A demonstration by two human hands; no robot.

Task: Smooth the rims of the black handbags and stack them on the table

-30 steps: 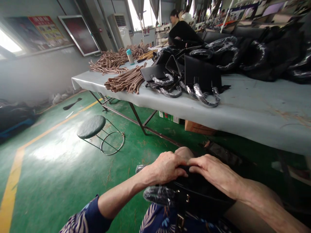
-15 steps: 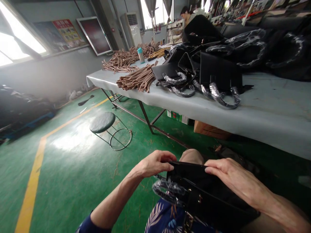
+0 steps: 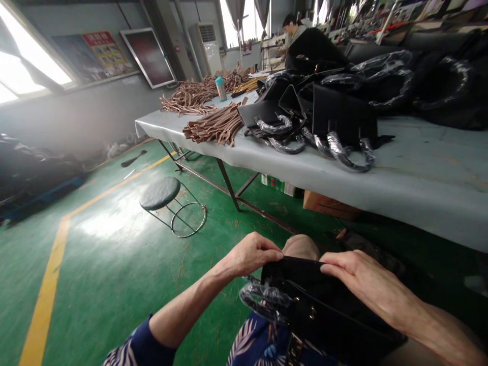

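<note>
A black handbag [image 3: 335,310] lies across my lap, its mouth facing up and away from me. My left hand [image 3: 253,254] pinches the far rim near the left corner between thumb and fingers. Farther right along that same rim, my right hand [image 3: 354,269] grips the edge with thumb and bent fingers. The bag's handle [image 3: 263,300], wrapped in clear plastic, sticks out to the left below my left hand. Gold-coloured metal fittings and a buckle [image 3: 295,345] show on the bag's near side. The fingertips beyond the rim are partly hidden.
Ahead stands a grey-covered table [image 3: 419,173] bearing black bags [image 3: 343,112], bundles of brown straps [image 3: 215,124] and a bottle [image 3: 220,89]. A round stool [image 3: 160,193] stands on the green floor at left. Boxes [image 3: 330,203] sit under the table. A person [image 3: 293,28] works at the back.
My left hand has slid slightly right along the rim, its fingers now closed more tightly on the edge. My right hand has hardly moved. The person at the back has shifted a little.
</note>
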